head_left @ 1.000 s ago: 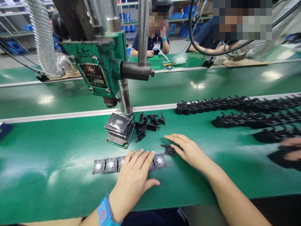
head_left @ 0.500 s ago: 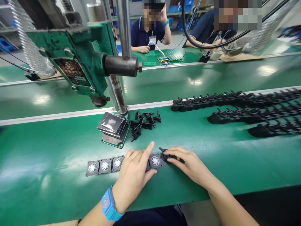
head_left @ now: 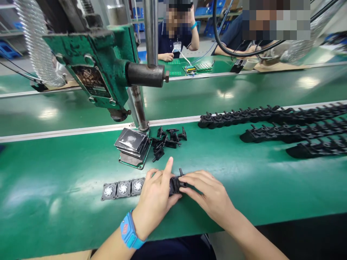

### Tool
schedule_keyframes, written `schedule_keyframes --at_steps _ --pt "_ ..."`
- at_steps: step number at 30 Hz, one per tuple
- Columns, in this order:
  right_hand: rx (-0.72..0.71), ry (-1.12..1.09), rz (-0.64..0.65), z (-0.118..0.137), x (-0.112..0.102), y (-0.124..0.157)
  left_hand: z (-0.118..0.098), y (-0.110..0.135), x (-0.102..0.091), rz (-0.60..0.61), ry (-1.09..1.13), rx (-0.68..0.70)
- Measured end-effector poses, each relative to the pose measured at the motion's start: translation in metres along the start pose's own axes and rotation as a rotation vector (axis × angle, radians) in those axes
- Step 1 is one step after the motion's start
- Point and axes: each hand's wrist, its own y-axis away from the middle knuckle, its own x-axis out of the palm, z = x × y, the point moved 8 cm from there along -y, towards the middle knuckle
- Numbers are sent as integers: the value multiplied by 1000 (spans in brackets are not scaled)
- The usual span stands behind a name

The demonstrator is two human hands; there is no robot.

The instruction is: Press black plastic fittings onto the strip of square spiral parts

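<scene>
A row of square black plates with white swirl-shaped centres [head_left: 123, 188] lies on the green bench. My left hand [head_left: 155, 193] arches over its right part, thumb on the near side and fingers on the far side, hiding several plates. Its index finger sticks out. Between thumb and fingertips, my right hand [head_left: 208, 191] pinches a small black plastic part with a thin stem [head_left: 177, 183], which sits over the row's right-end plate. Whether the part is fully seated there is hidden by the fingers. A blue strap [head_left: 129, 230] circles my left wrist.
Behind the row stands a green bench press [head_left: 108, 68] above a metal block stack [head_left: 132, 142]. Loose black stemmed parts [head_left: 168, 141] lie beside it. Lines of black assembled parts [head_left: 244, 117] fill the right. Across the bench, a person [head_left: 176, 41] sits near circuit boards.
My right hand has moved left, bringing the black stemmed part from beside the end plate onto it. My left hand stays over the row. The view has shifted slightly.
</scene>
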Motion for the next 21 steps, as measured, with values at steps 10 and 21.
schedule_keyframes --at_steps 10,21 --pt "39 6 33 7 -6 -4 1 -1 2 6 1 -3" --pt "21 43 114 -1 1 -4 0 -1 2 20 21 -23"
